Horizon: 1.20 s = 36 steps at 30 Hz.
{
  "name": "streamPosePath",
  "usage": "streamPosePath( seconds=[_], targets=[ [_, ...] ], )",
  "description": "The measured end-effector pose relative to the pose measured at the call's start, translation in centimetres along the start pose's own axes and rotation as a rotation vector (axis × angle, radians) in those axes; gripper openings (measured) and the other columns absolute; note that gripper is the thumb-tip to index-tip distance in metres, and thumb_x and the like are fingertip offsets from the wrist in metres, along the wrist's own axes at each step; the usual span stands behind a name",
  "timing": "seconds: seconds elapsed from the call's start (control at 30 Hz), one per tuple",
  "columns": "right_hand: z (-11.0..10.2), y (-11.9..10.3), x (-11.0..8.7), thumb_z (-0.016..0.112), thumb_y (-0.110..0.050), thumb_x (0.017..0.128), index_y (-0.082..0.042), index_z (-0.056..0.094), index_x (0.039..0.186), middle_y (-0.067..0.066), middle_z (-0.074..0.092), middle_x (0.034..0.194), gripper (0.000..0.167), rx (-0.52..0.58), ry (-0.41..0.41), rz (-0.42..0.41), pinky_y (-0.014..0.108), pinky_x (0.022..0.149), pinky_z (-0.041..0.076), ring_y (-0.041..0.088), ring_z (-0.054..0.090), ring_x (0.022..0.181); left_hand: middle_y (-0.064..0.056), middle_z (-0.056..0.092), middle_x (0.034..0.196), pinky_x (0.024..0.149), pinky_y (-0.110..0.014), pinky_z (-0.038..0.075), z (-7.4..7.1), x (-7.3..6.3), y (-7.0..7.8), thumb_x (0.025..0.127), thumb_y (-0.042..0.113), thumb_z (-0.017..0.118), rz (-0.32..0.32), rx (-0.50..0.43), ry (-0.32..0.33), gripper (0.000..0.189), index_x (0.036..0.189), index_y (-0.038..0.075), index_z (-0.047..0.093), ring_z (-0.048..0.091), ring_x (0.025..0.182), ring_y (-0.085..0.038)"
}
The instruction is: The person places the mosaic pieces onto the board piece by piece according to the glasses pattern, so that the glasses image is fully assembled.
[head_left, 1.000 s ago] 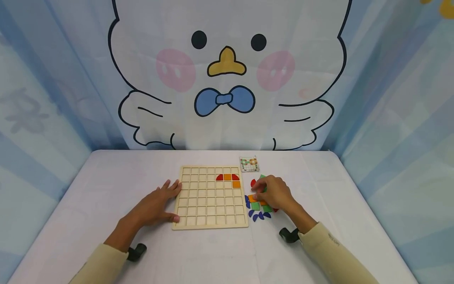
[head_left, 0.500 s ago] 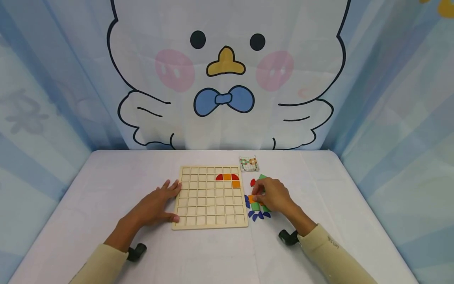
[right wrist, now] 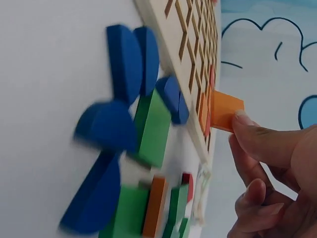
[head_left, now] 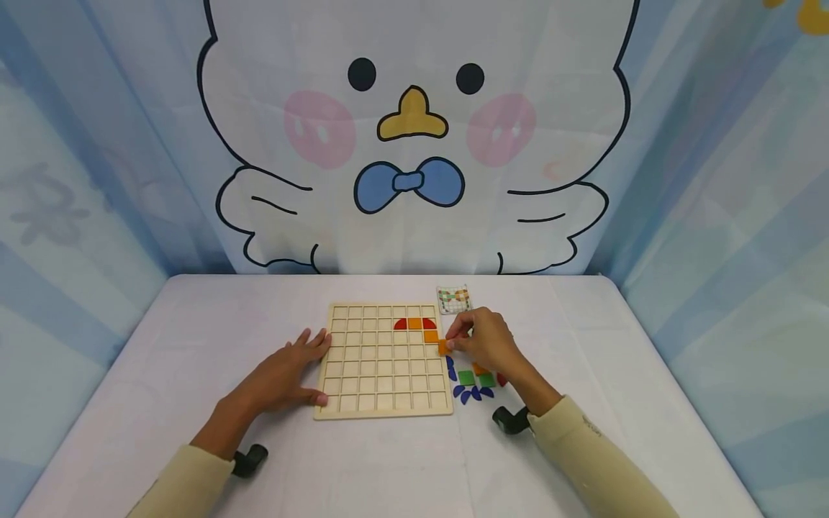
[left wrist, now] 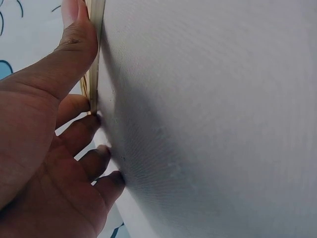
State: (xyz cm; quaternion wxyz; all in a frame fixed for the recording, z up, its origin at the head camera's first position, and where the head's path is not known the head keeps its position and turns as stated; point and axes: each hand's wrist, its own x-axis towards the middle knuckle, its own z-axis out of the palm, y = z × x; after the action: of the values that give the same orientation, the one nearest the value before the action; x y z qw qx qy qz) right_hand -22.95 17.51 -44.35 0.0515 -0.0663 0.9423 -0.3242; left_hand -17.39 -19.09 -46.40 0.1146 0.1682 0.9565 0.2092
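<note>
Over on the left side of the white worktop, a beige sleeve comes in with a black wrist gadget, and the left hand is spread along the side of a wooden grid board. Its fingers are apart and not clamped on anything: fingertips along the left edge, thumb at the near left corner. Left wrist view shows the thumb right up against the rim.

Most of the cells are bare wood. Toward the far right corner sit two red pieces with rounded edges and two orange squares: red, orange, red in one row, then the second orange directly nearer than the right-hand red.

At the board's right edge is the held orange square, pinched between thumb and index finger of the right hand. It's tilted up in the right wrist view; can't tell if it touches the board. Other fingers are loosely curled.

Off that edge there's a small patterned card at the far end, with blue half-rounds, green squares, an orange block and a partly hidden red block nearer the person. Another beige sleeve is furthest right, plus a second black gadget.
</note>
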Motion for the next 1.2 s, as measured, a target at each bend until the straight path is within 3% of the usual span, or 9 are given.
streamPosePath(
  seconds=[0.37, 0.57, 1.03, 1.2],
  targets=[
    [3.6, -3.3, 2.2, 0.089, -0.018, 0.088, -0.023, 0.076, 0.079, -0.007, 0.072, 0.078, 0.016, 0.040, 0.068, -0.098, 0.031, 0.070, 0.047, 0.016, 0.061, 0.077, -0.016, 0.028, 0.174, 0.129, -0.066, 0.026, 0.0, -0.1, 0.0, 0.078, 0.042, 0.093, -0.007, -0.012, -0.005, 0.113, 0.166, 0.007, 0.032, 0.020, 0.163, -0.048],
    [5.0, -4.5, 3.1, 0.089, -0.021, 0.089, -0.025, 0.076, 0.078, -0.007, 0.073, 0.080, 0.017, 0.024, 0.088, -0.101, 0.030, 0.062, 0.049, 0.014, 0.064, 0.078, -0.016, 0.027, 0.175, 0.129, -0.066, 0.026, 0.2, 0.1, -0.3, 0.078, 0.043, 0.093, -0.009, -0.003, -0.010, 0.113, 0.167, 0.008, 0.031, 0.020, 0.163, -0.047],
    [5.5, -4.9, 3.9, 0.085, -0.021, 0.092, -0.023, 0.075, 0.081, -0.006, 0.069, 0.077, 0.015, -0.104, 0.012, -0.108, 0.030, 0.057, 0.049, 0.014, 0.061, 0.071, -0.015, 0.028, 0.175, 0.128, -0.067, 0.027, 0.3, 0.1, -0.4, 0.077, 0.042, 0.094, -0.014, -0.003, -0.002, 0.114, 0.167, 0.008, 0.032, 0.020, 0.163, -0.047],
    [5.1, -4.5, 3.8, 0.086, -0.018, 0.090, -0.022, 0.080, 0.087, -0.007, 0.071, 0.079, 0.008, -0.080, 0.032, -0.096, 0.029, 0.057, 0.050, 0.013, 0.063, 0.072, -0.016, 0.028, 0.175, 0.128, -0.067, 0.027, 0.3, 0.1, -0.4, 0.077, 0.041, 0.094, -0.013, -0.006, -0.004, 0.114, 0.166, 0.007, 0.032, 0.020, 0.163, -0.047]
  ],
)
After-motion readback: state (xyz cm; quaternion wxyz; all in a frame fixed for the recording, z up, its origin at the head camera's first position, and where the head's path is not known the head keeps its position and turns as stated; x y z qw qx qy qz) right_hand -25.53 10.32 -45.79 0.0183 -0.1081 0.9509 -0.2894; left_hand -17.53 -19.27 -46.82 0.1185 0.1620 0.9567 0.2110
